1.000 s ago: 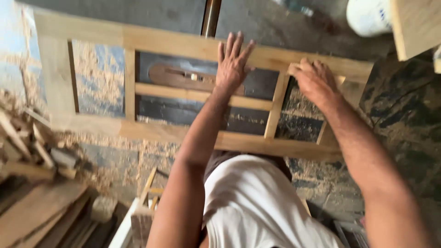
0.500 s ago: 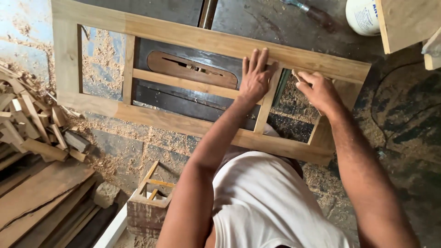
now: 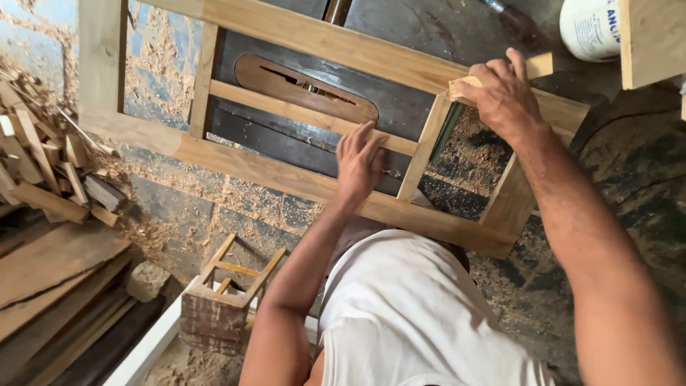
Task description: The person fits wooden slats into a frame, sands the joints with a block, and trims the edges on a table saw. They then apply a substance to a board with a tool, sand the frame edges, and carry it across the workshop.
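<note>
Just one view here, a head-worn camera looking steeply down over the person's own chest, close in on both forearms. It faces a dark saw table (image 3: 429,28) that fills the top of the shot, with the sawdusty floor (image 3: 164,236) showing past its near edge at lower left.

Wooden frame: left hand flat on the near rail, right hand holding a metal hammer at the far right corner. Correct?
Not quite. The right hand grips a small wooden block, not a metal hammer, at the far right corner of the wooden frame. The left hand does rest on the near rail. The head view shows it.
</note>
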